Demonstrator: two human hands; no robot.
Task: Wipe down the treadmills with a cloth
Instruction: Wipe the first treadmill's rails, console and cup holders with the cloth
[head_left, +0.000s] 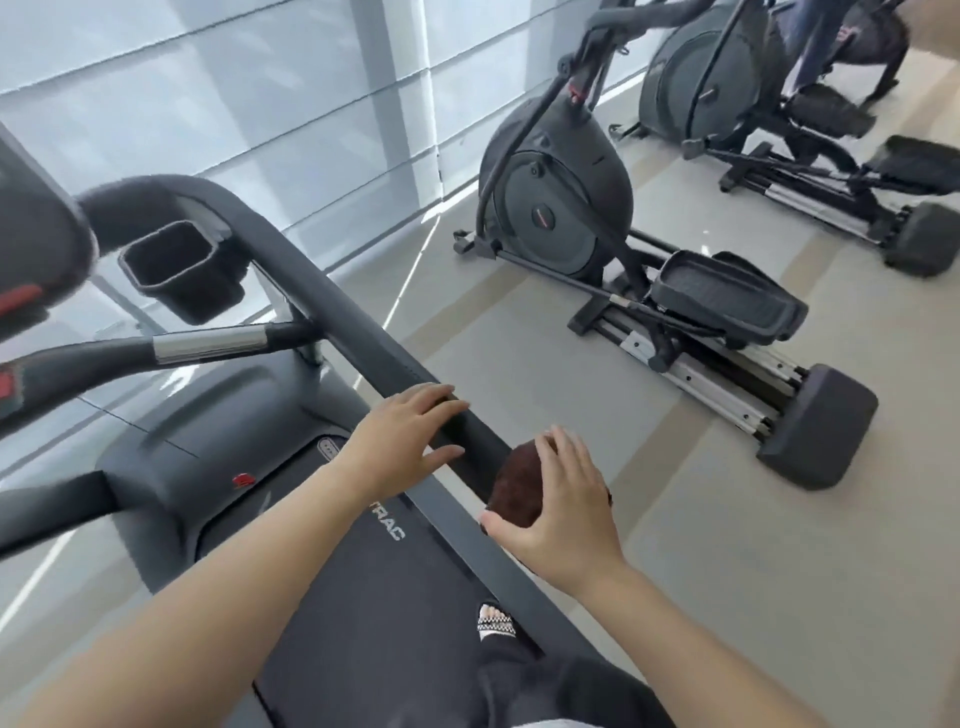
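I stand on a dark grey treadmill (363, 597) whose right handrail (332, 306) runs from the console down toward me. My left hand (400, 441) rests on top of this rail, fingers spread and slightly curled over it. My right hand (561, 514) is wrapped around a dark brown cloth (517, 493) bunched over the rail's near end, just below the left hand. The belt with white lettering lies under both arms. My foot in a patterned sock (496, 621) stands on the belt's right side.
A black cup holder (176, 265) and the console edge (31, 249) sit at the upper left. Two dark elliptical trainers (582, 208) (727, 88) stand on the beige floor to the right. Window blinds (218, 88) fill the wall ahead.
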